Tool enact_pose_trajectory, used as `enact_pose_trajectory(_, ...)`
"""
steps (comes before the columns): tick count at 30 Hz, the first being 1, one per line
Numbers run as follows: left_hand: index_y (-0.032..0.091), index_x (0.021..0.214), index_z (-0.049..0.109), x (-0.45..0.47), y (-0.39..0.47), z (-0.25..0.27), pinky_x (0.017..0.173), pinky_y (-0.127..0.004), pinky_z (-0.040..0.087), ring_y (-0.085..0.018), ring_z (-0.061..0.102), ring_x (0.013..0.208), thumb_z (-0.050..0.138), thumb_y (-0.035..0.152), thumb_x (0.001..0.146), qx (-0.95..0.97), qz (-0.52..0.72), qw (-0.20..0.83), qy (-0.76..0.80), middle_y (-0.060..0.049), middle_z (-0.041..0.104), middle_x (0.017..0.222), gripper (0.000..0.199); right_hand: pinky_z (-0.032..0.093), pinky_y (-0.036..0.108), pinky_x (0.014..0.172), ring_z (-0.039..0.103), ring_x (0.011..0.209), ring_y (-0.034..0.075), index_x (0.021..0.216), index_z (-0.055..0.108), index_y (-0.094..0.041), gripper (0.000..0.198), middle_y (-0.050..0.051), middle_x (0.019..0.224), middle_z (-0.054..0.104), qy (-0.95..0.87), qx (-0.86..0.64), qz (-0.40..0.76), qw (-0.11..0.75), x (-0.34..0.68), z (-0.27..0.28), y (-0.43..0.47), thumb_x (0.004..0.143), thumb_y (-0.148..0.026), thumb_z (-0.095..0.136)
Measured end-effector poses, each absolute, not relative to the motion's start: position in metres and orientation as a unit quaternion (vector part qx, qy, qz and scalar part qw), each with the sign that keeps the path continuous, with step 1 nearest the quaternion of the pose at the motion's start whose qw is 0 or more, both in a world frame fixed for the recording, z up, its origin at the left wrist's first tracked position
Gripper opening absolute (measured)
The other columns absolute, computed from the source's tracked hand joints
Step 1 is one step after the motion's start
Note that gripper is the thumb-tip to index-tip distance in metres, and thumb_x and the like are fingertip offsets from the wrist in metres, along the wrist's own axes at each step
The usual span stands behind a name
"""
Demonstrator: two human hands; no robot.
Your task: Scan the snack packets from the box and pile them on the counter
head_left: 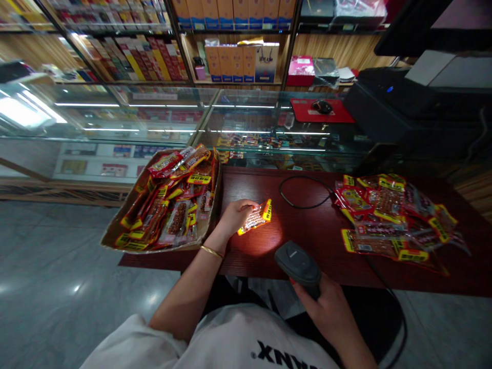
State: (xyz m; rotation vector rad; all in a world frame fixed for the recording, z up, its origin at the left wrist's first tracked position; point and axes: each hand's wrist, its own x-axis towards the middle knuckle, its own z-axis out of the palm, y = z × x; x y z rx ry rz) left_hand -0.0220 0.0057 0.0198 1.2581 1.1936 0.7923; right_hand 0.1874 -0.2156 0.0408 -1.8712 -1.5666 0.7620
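My left hand (236,216) pinches a small snack packet (257,218) with yellow ends by its left side, just over the dark red table. In my right hand (326,302) is a dark grey barcode scanner (298,262), its head turned toward the packet. A bright patch of light falls on the packet and the wood around it. Left of my left hand, a cardboard box (212,225) is heaped with similar red and yellow packets (179,215). To the right, more snack packets (388,200) lie in a loose pile on the table.
The wooden table (307,225) carries a looped black cable (282,192). Behind it stands a glass display counter (238,118), with a mouse (322,106) on a red mat (342,114). A black machine (400,107) stands back right. Shelves of boxes (234,61) line the wall.
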Motion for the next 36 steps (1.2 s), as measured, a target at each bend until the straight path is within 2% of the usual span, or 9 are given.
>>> enact_pose_trajectory(8,0.015,0.088,0.075,-0.02,0.006,0.016,0.059,-0.024,0.049,-0.015,0.065,0.062,0.063,0.022,0.078,0.515,0.338,0.603,0.507,-0.003,0.073,0.071,0.017,0.059,0.039,0.085,0.077,0.093,0.031,0.099,0.078,-0.02,0.032,0.012,0.097,0.081,-0.59,-0.699,0.272,0.298,0.188,0.039,-0.216,0.09,-0.046,0.061)
enact_pose_trajectory(13,0.016,0.09,0.071,-0.017,0.003,0.022,0.067,-0.026,0.055,-0.016,0.071,0.071,0.068,0.023,0.078,0.466,0.339,0.648,0.499,-0.005,0.078,0.083,0.014,0.058,0.04,0.088,0.076,0.096,0.031,0.103,0.077,-0.019,0.033,0.013,0.101,0.08,-0.593,-0.691,0.287,0.297,0.188,0.039,-0.215,0.091,-0.045,0.061)
enact_pose_trajectory(15,0.015,0.096,0.07,-0.018,0.002,0.026,0.066,-0.026,0.055,-0.016,0.072,0.071,0.071,0.023,0.078,0.462,0.327,0.655,0.501,-0.005,0.078,0.084,0.019,0.058,0.04,0.088,0.076,0.097,0.031,0.103,0.077,-0.019,0.033,0.013,0.102,0.08,-0.588,-0.696,0.283,0.3,0.188,0.041,-0.215,0.09,-0.045,0.062)
enact_pose_trajectory(19,0.015,0.114,0.065,-0.02,0.0,0.034,0.062,-0.026,0.056,-0.018,0.073,0.071,0.08,0.019,0.069,0.49,0.281,0.664,0.491,-0.006,0.079,0.087,0.047,0.058,0.038,0.087,0.076,0.095,0.029,0.102,0.078,-0.02,0.028,0.011,0.1,0.08,-0.578,-0.704,0.27,0.311,0.189,0.048,-0.213,0.087,-0.039,0.063)
enact_pose_trajectory(22,0.016,0.116,0.063,-0.009,0.005,0.035,0.066,-0.028,0.058,-0.02,0.075,0.078,0.082,0.021,0.067,0.494,0.279,0.673,0.474,-0.008,0.079,0.096,0.053,0.057,0.037,0.087,0.075,0.095,0.028,0.101,0.079,-0.021,0.026,0.009,0.1,0.08,-0.567,-0.712,0.267,0.316,0.194,0.053,-0.214,0.088,-0.035,0.062)
enact_pose_trajectory(28,0.015,0.108,0.067,0.1,0.021,0.042,0.074,-0.029,0.057,-0.017,0.072,0.077,0.084,0.024,0.068,0.457,0.305,0.72,0.423,-0.007,0.077,0.092,0.045,0.057,0.037,0.087,0.075,0.096,0.029,0.101,0.078,-0.019,0.028,0.01,0.099,0.08,-0.53,-0.736,0.273,0.322,0.207,0.052,-0.226,0.089,-0.037,0.06)
enact_pose_trajectory(30,0.014,0.113,0.066,0.151,0.026,0.053,0.076,-0.029,0.056,-0.016,0.071,0.076,0.082,0.022,0.071,0.44,0.306,0.752,0.384,-0.008,0.076,0.092,0.046,0.056,0.037,0.088,0.075,0.097,0.029,0.103,0.077,-0.018,0.029,0.011,0.101,0.079,-0.525,-0.736,0.273,0.328,0.211,0.051,-0.231,0.09,-0.038,0.06)
enact_pose_trajectory(33,0.014,0.128,0.06,0.21,0.029,0.07,0.082,-0.033,0.057,-0.017,0.072,0.084,0.076,0.021,0.078,0.423,0.284,0.807,0.3,-0.013,0.075,0.109,0.053,0.056,0.037,0.089,0.075,0.099,0.029,0.105,0.076,-0.019,0.029,0.011,0.103,0.08,-0.518,-0.741,0.265,0.336,0.214,0.052,-0.235,0.09,-0.038,0.061)
enact_pose_trajectory(36,0.013,0.125,0.061,0.223,0.022,0.074,0.089,-0.035,0.057,-0.019,0.071,0.096,0.069,0.013,0.081,0.467,0.288,0.774,0.316,-0.017,0.071,0.122,0.044,0.057,0.037,0.088,0.075,0.099,0.03,0.106,0.076,-0.018,0.031,0.011,0.105,0.08,-0.51,-0.747,0.256,0.341,0.214,0.054,-0.235,0.09,-0.04,0.062)
